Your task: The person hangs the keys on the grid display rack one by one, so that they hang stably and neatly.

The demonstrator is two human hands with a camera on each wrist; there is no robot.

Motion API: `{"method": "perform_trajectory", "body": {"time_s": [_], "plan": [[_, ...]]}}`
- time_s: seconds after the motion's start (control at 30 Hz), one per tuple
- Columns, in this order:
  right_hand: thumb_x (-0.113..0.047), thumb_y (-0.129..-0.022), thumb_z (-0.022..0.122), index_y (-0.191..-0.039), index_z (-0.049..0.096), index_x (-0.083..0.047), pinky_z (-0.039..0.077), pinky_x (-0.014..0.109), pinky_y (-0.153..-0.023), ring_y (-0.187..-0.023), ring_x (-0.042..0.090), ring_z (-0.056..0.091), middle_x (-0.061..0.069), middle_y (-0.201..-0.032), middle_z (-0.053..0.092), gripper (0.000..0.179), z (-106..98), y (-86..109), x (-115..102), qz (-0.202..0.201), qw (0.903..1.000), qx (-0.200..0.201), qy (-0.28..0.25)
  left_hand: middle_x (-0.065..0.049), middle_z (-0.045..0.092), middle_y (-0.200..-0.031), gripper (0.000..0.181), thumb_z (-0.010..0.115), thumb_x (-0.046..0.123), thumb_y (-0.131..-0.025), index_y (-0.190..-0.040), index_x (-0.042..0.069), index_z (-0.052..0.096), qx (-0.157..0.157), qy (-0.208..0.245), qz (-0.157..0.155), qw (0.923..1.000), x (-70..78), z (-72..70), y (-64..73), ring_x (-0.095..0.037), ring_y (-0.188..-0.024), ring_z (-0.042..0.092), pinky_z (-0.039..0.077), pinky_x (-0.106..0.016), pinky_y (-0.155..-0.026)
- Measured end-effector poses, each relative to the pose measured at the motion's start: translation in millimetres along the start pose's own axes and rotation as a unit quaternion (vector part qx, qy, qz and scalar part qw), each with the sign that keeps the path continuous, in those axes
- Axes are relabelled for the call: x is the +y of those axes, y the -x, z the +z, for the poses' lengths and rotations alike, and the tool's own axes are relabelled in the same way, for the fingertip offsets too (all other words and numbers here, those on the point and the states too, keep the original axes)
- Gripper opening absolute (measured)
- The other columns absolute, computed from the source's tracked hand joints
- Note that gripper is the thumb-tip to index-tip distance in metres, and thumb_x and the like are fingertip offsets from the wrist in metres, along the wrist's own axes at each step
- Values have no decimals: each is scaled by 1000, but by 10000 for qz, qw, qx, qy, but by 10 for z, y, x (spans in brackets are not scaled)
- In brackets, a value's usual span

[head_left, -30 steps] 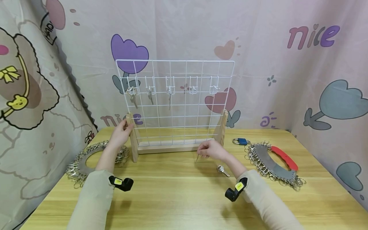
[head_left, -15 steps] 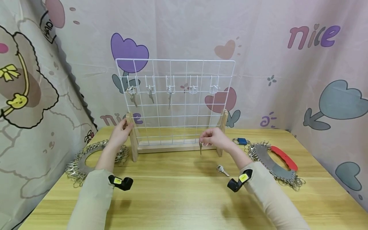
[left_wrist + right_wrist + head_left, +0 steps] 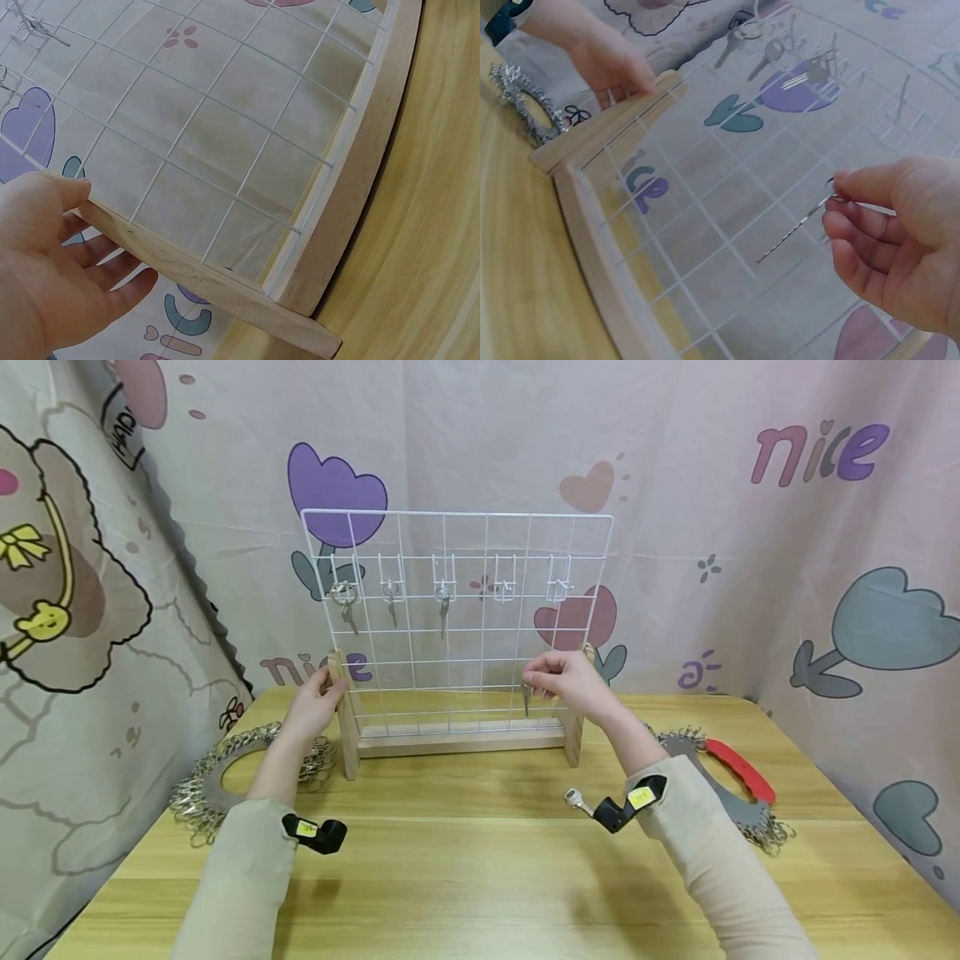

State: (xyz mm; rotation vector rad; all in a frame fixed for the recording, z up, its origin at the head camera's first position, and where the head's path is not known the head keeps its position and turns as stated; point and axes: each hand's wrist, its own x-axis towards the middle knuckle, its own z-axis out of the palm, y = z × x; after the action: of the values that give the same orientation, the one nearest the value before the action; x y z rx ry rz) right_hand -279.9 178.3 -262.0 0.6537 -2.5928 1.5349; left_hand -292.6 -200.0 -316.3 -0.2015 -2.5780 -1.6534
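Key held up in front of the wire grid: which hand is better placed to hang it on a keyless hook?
Probably the right hand: it pinches that key near its top, below the two keyless hooks, while the left hand holds the left wooden upright, farther from those hooks.

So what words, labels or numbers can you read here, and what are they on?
"nice": large letters on the cloth, upper right.
"nice": smaller letters on the cloth, partly behind the stand and the left hand.
Black letters on the cloth, upper left: too unclear to read.
Left yellow tag and right yellow tag, at the wrists: too small to read.
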Motion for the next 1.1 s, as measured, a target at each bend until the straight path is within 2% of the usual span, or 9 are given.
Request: {"method": "perform_trajectory", "body": {"time_s": [0.13, 0.27, 0.4, 0.53, 0.8, 0.93, 1.1], "plan": [[-9, -89, 63, -96, 67, 5, 48, 24, -54, -61, 16, 55, 18, -73, 61, 16, -29, -33, -87, -88, 9996, 179, -180, -28, 19, -146, 65, 33, 35, -101, -148, 1, 3, -1, 28, 14, 10000, -7, -1, -2, -41, -135, 16, 17, -54, -109], [-9, -89, 63, -96, 68, 7, 50, 24, -54, -59, 15, 56, 12, -69, 61, 18, -40, -58, -144, -69, 9986, 267, -460, -29, 16, -147, 66, 33, 35, -101, -148, 0, 2, -13, 21, 16, 10000, 12, 1, 18, -41, -136, 13, 16, -54, -109], [-7, -89, 62, -99, 67, 8, 53, 25, -53, -56, 15, 60, 13, -70, 63, 19, -46, -76, -207, -83, 9970, 410, -651, -29, 12, -148, 66, 32, 34, -101, -148, 0, 0, -60, 22, -24, 10000, 31, 3, 44, -41, -136, 11, 15, -54, -109], [-7, -89, 62, -101, 66, 10, 54, 26, -53, -56, 17, 61, 11, -69, 64, 21, -65, -112, -304, -253, 9953, 621, -701, -29, 8, -149, 67, 32, 35, -101, -148, 1, -3, -96, 4, -54, 9999, 33, -9, 53, -41, -136, 9, 14, -54, -109], [-7, -89, 62, -100, 65, 10, 54, 26, -54, -55, 13, 60, 7, -69, 63, 20, -79, -191, -486, -724, 9897, 851, -900, -30, 16, -146, 65, 32, 34, -102, -148, -1, 1, -28, -1, 37, 10000, 49, -10, 44, -41, -135, 14, 18, -54, -108], [-6, -89, 62, -99, 63, 11, 54, 24, -54, -55, 13, 58, 7, -69, 60, 19, -68, -219, -585, -755, 9873, 1012, -963, -30, 17, -146, 65, 32, 33, -102, -148, -1, 1, -32, -22, 35, 10000, 45, -6, 43, -42, -134, 16, 19, -54, -108], [-5, -88, 63, -94, 62, 7, 53, 23, -52, -53, 13, 57, 8, -69, 59, 14, -61, -261, -688, -702, 9814, 1282, -1246, -30, 25, -140, 64, 32, 33, -102, -148, -1, 5, -10, 37, 101, 9999, 45, 1, 31, -41, -130, 24, 23, -54, -106]]}}
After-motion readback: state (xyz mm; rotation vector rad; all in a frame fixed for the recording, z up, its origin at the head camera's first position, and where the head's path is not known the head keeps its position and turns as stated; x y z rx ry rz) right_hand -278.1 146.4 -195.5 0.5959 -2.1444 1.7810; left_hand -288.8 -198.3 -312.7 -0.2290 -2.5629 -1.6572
